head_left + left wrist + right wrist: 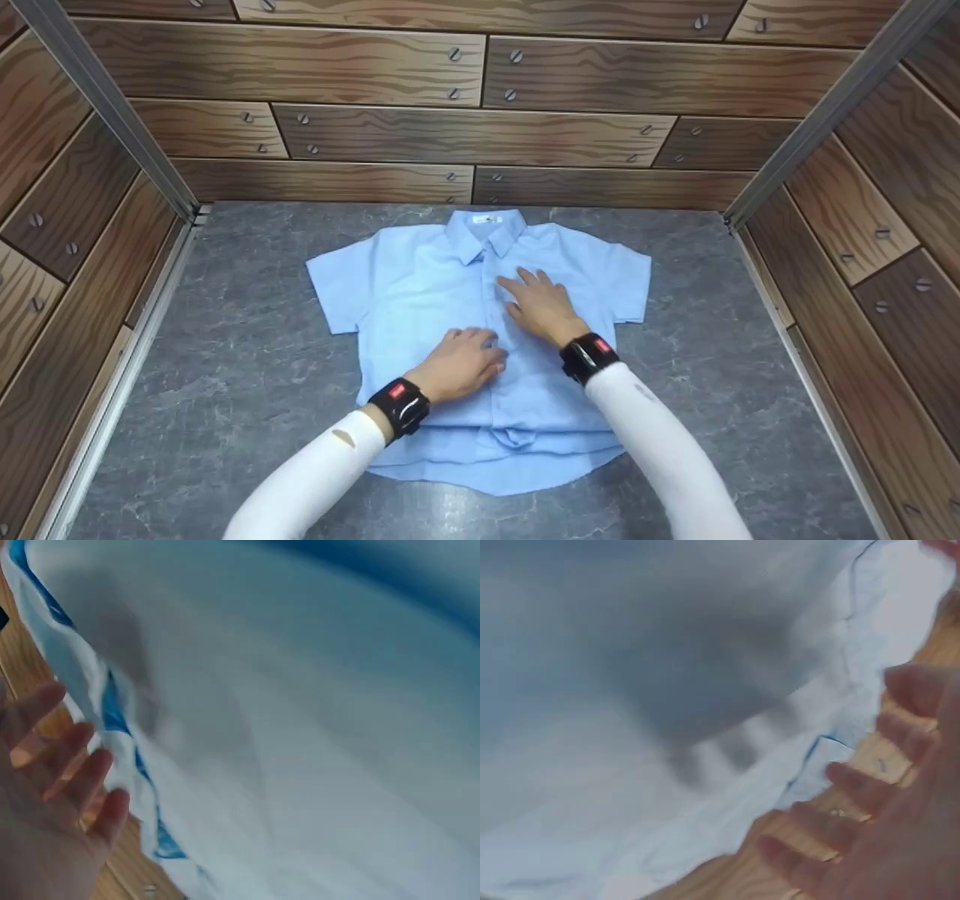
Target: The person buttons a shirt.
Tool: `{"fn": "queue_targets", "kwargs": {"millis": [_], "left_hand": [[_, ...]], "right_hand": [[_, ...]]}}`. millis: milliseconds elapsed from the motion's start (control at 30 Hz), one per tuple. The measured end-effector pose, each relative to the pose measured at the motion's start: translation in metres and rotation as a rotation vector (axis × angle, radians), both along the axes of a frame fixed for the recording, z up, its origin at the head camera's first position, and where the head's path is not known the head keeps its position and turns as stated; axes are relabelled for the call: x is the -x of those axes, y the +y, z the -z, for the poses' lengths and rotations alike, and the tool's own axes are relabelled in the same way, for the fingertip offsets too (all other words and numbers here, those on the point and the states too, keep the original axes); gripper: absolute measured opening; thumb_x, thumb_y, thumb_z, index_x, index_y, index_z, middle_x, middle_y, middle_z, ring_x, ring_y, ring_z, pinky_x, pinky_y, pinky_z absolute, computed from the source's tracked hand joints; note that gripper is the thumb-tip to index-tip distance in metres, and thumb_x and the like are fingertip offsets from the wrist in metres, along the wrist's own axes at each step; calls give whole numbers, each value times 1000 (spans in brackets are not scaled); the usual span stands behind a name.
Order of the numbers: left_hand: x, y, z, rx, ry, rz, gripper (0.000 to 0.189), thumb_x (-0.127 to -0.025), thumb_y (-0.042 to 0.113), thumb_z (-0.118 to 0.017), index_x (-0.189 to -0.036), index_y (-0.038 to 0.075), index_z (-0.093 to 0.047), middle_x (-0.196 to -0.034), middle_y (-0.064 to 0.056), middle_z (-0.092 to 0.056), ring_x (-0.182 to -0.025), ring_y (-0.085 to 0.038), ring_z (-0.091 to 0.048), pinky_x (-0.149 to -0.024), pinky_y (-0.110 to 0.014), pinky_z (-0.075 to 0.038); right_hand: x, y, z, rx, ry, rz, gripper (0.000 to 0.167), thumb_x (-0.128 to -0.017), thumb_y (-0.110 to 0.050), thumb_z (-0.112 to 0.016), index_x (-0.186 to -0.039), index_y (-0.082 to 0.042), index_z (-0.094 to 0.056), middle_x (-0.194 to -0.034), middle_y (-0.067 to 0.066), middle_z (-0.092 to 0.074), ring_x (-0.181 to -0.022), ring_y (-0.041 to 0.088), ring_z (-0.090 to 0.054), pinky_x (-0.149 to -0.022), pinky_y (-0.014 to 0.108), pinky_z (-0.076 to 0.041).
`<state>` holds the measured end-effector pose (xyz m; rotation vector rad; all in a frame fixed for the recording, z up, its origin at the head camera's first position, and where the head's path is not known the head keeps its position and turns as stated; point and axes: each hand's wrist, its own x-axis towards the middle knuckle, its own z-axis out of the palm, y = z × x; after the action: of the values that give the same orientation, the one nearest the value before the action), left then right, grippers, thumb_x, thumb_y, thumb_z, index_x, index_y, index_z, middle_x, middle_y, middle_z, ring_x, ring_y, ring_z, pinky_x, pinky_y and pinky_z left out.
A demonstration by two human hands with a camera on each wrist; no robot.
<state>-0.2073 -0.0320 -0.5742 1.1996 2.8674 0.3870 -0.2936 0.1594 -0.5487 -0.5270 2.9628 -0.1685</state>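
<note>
A light blue short-sleeved shirt [420, 285] lies front up and spread out, its collar at the far side and its hem toward me. My left hand [459, 364] is over the lower middle of the shirt, beside the button placket, fingers slightly bent. Farther up, my right hand [541, 304] is over the chest on the right side with its fingers spread. Neither hand holds anything. In the left wrist view the fingers [90, 772] are apart and relaxed; the right wrist view shows spread fingers [862, 787] near the pale cloth. Whether either hand touches the shirt, I cannot tell.
The shirt lies on a dark grey marbled tabletop [247, 360]. Wood-patterned panels [375, 135] stand at the back and both sides, with metal posts at the rear corners. Near the hem, the front cloth is bunched in a small fold [514, 437].
</note>
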Motion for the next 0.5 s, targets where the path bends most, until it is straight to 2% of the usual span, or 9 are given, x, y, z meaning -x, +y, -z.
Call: {"fn": "queue_targets", "kwargs": {"millis": [67,133,233,333,500], "left_hand": [[8,1,7,3,-19,-93,49,-94,52,-53,-137,29,-54,-148,-13,-42,-138,-38,-36,-105,-63,-31],[12,1,13,29,-68,-169,65,-87,62,-57,-145,35,-43,-156,-16,-28,-144,-43,-22,-104,-73,-21],[15,2,19,78,-146,-246,86,-79,73,-58,-151,40,-25,-161,-17,-12,-146,-47,-8,-99,-80,-13],[14,3,22,122,-193,-278,96,-75,78,-56,-153,40,-16,-162,-16,-5,-147,-46,-3,-99,-81,-11],[9,3,21,191,-201,-258,99,-72,85,-50,-153,41,-13,-163,-16,-2,-147,-45,-2,-99,-81,-12]], "right_hand": [[11,-10,4,19,-43,-5,53,-98,-39,-52,-149,-36,-35,-158,12,-29,-142,45,-26,-102,70,-30],[20,-20,8,27,-100,14,57,-98,-44,-48,-151,-40,-27,-161,12,-20,-144,48,-18,-103,73,-24],[31,-31,11,34,-147,74,60,-98,-52,-45,-152,-41,-22,-162,12,-14,-143,52,-14,-102,76,-21],[38,-38,12,19,-165,136,62,-96,-59,-43,-152,-42,-22,-162,12,-13,-143,53,-13,-101,76,-21],[45,-44,15,-37,-202,187,65,-94,-65,-38,-152,-42,-18,-163,12,-9,-142,56,-11,-100,77,-22]]}}
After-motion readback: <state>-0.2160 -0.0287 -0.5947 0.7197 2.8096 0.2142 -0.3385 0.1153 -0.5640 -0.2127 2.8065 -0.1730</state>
